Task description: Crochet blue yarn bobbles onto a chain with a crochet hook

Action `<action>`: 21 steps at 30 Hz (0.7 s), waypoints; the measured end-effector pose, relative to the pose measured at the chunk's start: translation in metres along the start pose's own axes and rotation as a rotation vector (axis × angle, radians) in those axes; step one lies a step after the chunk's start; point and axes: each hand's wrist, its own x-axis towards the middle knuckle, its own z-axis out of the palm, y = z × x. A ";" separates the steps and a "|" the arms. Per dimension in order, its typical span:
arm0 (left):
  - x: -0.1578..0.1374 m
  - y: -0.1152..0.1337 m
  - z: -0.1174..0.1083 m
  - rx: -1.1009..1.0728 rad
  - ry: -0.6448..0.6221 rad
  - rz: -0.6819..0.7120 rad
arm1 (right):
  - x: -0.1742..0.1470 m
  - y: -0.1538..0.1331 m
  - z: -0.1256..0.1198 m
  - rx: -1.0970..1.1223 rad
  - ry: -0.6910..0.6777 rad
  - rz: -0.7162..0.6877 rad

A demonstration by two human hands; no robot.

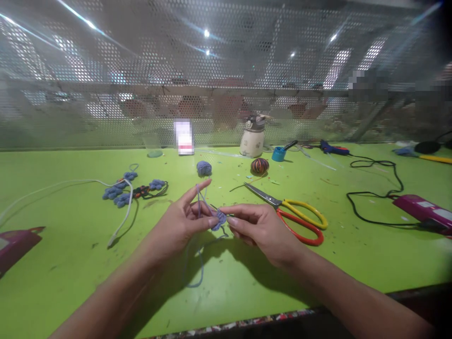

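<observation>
Between both hands is a small piece of blue-purple crochet [219,220]. My left hand [185,217] pinches its left side between thumb and fingers, index finger raised with a strand of the same yarn [198,200] running over it. The strand also hangs in a loop below the hands. At the right side of the piece, my right hand [259,228] is closed in a pinch on a thin dark crochet hook [230,215], mostly hidden by the fingers. Beyond the hands lies a ball of blue-purple yarn [204,168].
Right of my hand lie scissors [300,216] with yellow and red handles. Behind are a multicoloured yarn ball [259,166], a bottle [252,139], a blue pot [278,154] and a phone [184,136]. Crocheted flowers [122,193] and a white cable [131,202] lie left.
</observation>
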 end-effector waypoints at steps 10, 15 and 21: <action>-0.001 0.005 0.003 0.090 -0.008 0.071 | -0.001 0.001 -0.001 -0.014 -0.026 -0.006; -0.002 0.006 0.003 0.111 -0.007 0.072 | 0.000 0.002 -0.001 -0.044 -0.016 -0.001; -0.001 0.006 0.002 0.129 0.001 0.075 | -0.001 -0.001 -0.002 -0.109 -0.042 -0.008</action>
